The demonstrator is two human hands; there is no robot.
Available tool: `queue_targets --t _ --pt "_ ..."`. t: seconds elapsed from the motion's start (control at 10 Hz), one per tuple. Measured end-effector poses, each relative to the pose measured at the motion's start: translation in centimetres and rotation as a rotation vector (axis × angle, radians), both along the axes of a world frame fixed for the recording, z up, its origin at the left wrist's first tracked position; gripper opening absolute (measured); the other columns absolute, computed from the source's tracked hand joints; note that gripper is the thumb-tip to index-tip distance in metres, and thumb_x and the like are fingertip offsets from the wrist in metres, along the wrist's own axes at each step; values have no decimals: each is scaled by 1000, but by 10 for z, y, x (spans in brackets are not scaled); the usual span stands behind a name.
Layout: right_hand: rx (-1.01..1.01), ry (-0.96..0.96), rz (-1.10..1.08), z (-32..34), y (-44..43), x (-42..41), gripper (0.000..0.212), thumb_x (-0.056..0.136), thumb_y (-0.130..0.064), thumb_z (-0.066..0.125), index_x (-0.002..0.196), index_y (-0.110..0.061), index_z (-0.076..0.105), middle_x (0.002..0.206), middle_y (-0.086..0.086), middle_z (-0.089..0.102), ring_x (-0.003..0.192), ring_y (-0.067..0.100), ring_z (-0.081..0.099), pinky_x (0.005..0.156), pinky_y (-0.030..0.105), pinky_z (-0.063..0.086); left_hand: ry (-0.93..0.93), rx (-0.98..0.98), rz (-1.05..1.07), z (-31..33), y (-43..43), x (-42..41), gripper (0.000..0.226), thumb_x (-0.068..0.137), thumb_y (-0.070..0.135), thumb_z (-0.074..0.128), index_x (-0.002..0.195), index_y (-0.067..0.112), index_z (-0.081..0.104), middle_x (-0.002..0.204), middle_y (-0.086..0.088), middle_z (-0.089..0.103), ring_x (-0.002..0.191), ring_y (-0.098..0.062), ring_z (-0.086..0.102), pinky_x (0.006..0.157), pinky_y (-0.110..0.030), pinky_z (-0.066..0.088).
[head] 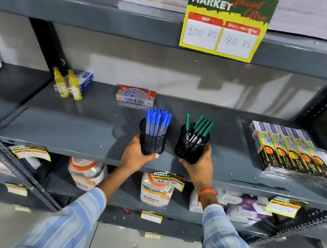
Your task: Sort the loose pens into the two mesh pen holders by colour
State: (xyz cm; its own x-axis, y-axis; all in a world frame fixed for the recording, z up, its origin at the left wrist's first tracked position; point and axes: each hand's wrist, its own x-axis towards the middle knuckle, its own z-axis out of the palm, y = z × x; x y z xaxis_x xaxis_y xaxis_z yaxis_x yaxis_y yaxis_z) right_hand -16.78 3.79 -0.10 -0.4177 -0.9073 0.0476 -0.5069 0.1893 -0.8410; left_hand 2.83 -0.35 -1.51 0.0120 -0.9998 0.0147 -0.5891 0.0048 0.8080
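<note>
Two mesh holders (153,139), bases hidden behind left hand (134,155) and right hand (200,165), each grip wrapped around one.

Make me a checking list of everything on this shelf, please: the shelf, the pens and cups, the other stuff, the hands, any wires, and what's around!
Surface: grey metal shelf, scuffed.
Job's things: left cup holds only blue pens; right cup holds only green pens. No loose pens seen.
Clutter: two yellow bottles, a red and grey box, a row of colourful packs.
Hands: left hand grips the left cup; right hand grips the right cup.
Cables: nothing seen.
Surroundings: a price sign on the shelf above, jars on the shelf below.
</note>
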Motion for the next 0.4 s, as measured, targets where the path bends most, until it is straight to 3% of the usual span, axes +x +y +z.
queue_targets --t 0.1,0.2,0.3,0.4 --pt "93 77 25 10 10 -4 91 72 -22 79 140 -1 22 127 22 60 118 39 55 93 44 47 -127 64 -7 11 8 4 68 70 36 81 121 4 49 119 -16 62 106 -35 58 81 -40 49" --pt "322 284 199 41 34 -9 68 80 -30 71 129 6 39 125 26 59 116 40 56 92 40 47 -356 138 -101 39 35 2 49 77 44 73 109 9 64 109 -18 67 99 -35 61 77 -37 49" --pt "372 432 338 88 45 -10 46 81 -35 68 108 0 58 118 23 64 109 38 60 90 38 48 -460 105 -147 82 51 -7 44 80 45 70 93 4 66 94 -20 68 90 -34 63 74 -37 48" --pt "330 552 450 172 62 -12 32 84 -34 65 74 -4 65 96 20 73 82 29 68 85 35 53 -473 -10 -186 161 71 -19 39 84 39 68 80 0 67 77 -14 71 78 -27 68 76 -37 54"
